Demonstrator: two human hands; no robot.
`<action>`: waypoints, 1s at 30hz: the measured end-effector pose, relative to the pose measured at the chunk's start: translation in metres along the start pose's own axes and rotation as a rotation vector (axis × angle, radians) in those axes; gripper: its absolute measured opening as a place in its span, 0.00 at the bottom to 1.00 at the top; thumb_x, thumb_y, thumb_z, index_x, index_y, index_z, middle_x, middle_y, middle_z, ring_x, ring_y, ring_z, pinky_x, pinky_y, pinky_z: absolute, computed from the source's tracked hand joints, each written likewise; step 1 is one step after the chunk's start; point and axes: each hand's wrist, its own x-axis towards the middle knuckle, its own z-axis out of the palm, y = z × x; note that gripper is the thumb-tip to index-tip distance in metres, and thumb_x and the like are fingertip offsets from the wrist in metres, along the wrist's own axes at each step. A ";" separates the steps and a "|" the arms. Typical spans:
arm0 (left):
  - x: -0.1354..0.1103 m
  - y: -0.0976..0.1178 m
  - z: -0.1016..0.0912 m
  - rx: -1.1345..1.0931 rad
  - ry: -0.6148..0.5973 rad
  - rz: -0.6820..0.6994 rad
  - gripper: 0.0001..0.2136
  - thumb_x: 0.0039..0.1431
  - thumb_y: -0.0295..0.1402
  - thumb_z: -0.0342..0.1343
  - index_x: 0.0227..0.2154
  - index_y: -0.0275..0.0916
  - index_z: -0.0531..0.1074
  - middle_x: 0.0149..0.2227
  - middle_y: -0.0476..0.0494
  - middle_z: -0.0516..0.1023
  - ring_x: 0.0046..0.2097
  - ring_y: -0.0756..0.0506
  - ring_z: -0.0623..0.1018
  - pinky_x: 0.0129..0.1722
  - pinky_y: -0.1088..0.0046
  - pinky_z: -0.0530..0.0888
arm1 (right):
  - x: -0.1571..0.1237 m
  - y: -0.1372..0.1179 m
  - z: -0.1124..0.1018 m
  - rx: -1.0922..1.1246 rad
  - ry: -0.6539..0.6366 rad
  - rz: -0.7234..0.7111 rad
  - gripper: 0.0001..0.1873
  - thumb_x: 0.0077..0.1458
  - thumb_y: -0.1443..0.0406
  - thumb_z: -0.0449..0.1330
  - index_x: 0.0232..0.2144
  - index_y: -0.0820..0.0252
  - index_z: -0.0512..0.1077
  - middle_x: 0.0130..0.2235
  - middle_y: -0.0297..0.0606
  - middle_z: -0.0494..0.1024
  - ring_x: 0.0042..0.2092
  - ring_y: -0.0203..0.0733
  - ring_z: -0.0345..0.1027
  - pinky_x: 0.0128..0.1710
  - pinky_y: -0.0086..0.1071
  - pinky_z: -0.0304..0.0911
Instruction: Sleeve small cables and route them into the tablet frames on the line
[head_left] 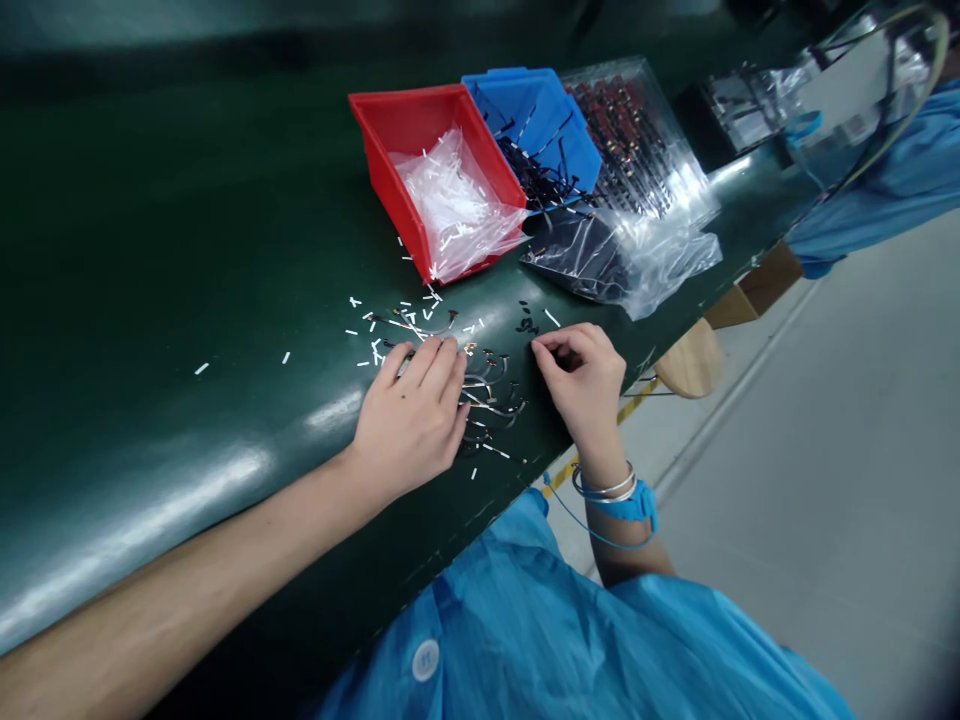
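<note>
My left hand (412, 410) lies flat on the dark green table (187, 250), fingers stretched out and resting on a small heap of thin wire pieces (491, 385). Just to the right, my right hand (581, 375) has its fingers curled in a pinch near a few tiny black parts (527, 325); what it pinches is too small to make out. Small white tube bits (390, 315) are scattered beyond my left hand. A blue wrist strap (634, 500) with a cord sits on my right wrist.
A red bin (405, 130) holds a clear bag of white bits. A blue bin (540, 110) with dark wire pieces stands beside it, then clear plastic bags (637, 250) and a tray of parts (630, 130). The table edge runs diagonally; grey floor lies to the right.
</note>
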 end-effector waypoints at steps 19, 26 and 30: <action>-0.002 0.001 0.003 0.036 -0.032 0.035 0.20 0.64 0.32 0.46 0.51 0.21 0.71 0.52 0.26 0.74 0.53 0.33 0.72 0.52 0.55 0.66 | 0.009 -0.029 0.027 0.047 -0.112 -0.409 0.07 0.58 0.68 0.58 0.29 0.56 0.75 0.30 0.34 0.75 0.34 0.38 0.67 0.37 0.36 0.65; -0.003 0.002 0.003 0.093 -0.079 0.030 0.21 0.66 0.33 0.44 0.52 0.23 0.71 0.53 0.28 0.73 0.54 0.34 0.71 0.53 0.56 0.65 | 0.006 -0.024 0.023 0.020 -0.089 -0.509 0.09 0.58 0.71 0.57 0.34 0.57 0.77 0.32 0.37 0.76 0.35 0.38 0.66 0.35 0.36 0.66; -0.003 0.002 0.003 0.093 -0.079 0.036 0.21 0.66 0.32 0.45 0.53 0.21 0.70 0.53 0.27 0.72 0.54 0.33 0.71 0.54 0.56 0.64 | 0.006 -0.021 0.020 -0.003 -0.104 -0.550 0.11 0.59 0.72 0.56 0.36 0.58 0.77 0.33 0.39 0.76 0.36 0.39 0.65 0.34 0.35 0.65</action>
